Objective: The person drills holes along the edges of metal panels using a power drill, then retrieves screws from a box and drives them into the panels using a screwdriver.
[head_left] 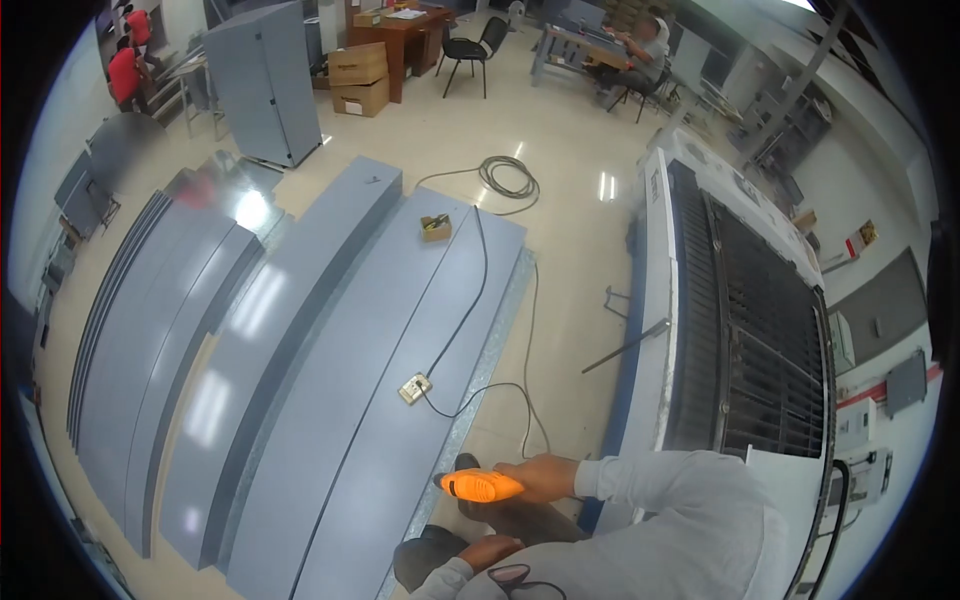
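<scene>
My right hand (542, 478) is wrapped round an orange power drill (482, 487), whose dark nose points left over the edge of a long grey metal panel (400, 470). Lower down, my left hand (492, 552) lies flat on my leg and appears to hold nothing; its single fingers are hard to make out. A small pale outlet box (414, 388) rests on the panel with black cables running from it. Farther up the panel stands a small cardboard box (435, 229) with small items inside. Glasses (510, 575) hang at my chest.
More long grey panels (165, 300) lie to the left. A coiled cable (508, 178) sits on the floor beyond, and a loose cable (530, 400) crosses near my feet. A large machine with a black grille (765, 330) stands close on my right. Several people work farther back.
</scene>
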Demonstrator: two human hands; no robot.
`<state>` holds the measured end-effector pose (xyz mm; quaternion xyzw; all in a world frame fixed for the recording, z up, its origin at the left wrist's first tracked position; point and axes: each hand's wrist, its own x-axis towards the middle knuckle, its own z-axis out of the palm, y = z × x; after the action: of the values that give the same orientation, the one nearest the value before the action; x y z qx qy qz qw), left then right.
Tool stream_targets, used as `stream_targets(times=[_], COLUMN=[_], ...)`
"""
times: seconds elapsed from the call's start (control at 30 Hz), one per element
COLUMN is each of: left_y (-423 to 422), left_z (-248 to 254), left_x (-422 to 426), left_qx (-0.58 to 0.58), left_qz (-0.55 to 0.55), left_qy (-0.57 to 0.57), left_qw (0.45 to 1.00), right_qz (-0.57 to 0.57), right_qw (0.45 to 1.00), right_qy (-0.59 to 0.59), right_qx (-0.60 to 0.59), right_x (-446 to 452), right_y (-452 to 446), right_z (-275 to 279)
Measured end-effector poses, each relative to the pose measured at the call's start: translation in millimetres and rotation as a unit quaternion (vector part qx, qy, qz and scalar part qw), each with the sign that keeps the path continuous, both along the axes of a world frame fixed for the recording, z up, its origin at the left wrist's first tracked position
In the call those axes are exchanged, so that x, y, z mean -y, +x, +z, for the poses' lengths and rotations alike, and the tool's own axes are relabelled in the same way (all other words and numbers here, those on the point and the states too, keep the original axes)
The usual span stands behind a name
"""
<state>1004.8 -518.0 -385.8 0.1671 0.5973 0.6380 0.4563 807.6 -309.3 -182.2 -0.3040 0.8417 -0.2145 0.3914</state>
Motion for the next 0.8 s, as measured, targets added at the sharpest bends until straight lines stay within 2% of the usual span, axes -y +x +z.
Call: stream_targets(times=[0.03, 0.07, 0.1, 0.2, 0.33, 0.37, 0.47, 0.5, 0.6, 0.67, 0.73, 0.77, 0.8], left_y=[-10.0, -15.9, -5.9, -19.1, -42.0, -35.8, -61.8, -70.6, -113.1, -130.2, -149.1, -154.9, -158.7], left_z=[13.3, 13.4, -25.9, -70.9, -106.7, -139.1, -155.1, -164.4, -154.0, -174.1, -173.1, -189.1, -206.3], left_x=[2.2, 5.2, 10.0, 31.9, 66.6, 72.2, 77.2, 79.1, 72.0, 68.8, 64.0, 66.4, 72.5], left_qx=[0.228, 0.442, 0.452, 0.489, 0.484, 0.455, 0.465, 0.449, 0.459, 0.43, 0.395, 0.391, 0.387], left_qz=[0.049, 0.098, 0.149, 0.222, 0.288, 0.302, 0.374, 0.381, 0.451, 0.469, 0.511, 0.522, 0.535], left_qy=[-0.028, -0.057, -0.017, -0.078, -0.029, 0.011, 0.08, 0.105, 0.17, 0.239, 0.298, 0.316, 0.332], left_qw=[0.972, 0.89, 0.879, 0.84, 0.826, 0.838, 0.798, 0.802, 0.746, 0.733, 0.703, 0.689, 0.673], right_qz=[-0.005, -0.006, -0.006, -0.008, -0.009, -0.002, 0.017, 0.024, 0.051, 0.061, 0.075, 0.076, 0.078], right_qw=[1.0, 1.0, 1.0, 1.0, 0.999, 0.998, 0.997, 0.996, 0.992, 0.99, 0.989, 0.983, 0.988], right_qy=[0.003, 0.01, 0.018, 0.015, -0.009, -0.013, -0.029, -0.037, -0.066, -0.072, -0.071, -0.09, -0.047], right_qx=[0.005, 0.004, 0.006, -0.015, -0.046, -0.054, -0.074, -0.08, -0.095, -0.107, -0.106, -0.139, -0.121], right_x=[0.9, 2.0, 2.4, 0.2, 1.8, 3.0, 11.4, 14.8, 30.7, 40.3, 56.5, 60.6, 71.3], right_y=[-5.6, -12.6, -18.7, -25.7, -38.5, -41.1, -47.2, -49.0, -52.2, -55.1, -55.8, -53.9, -54.3], right_z=[-9.7, -18.8, -26.8, -70.0, -126.2, -138.3, -173.9, -186.0, -224.9, -247.6, -264.7, -282.9, -275.3])
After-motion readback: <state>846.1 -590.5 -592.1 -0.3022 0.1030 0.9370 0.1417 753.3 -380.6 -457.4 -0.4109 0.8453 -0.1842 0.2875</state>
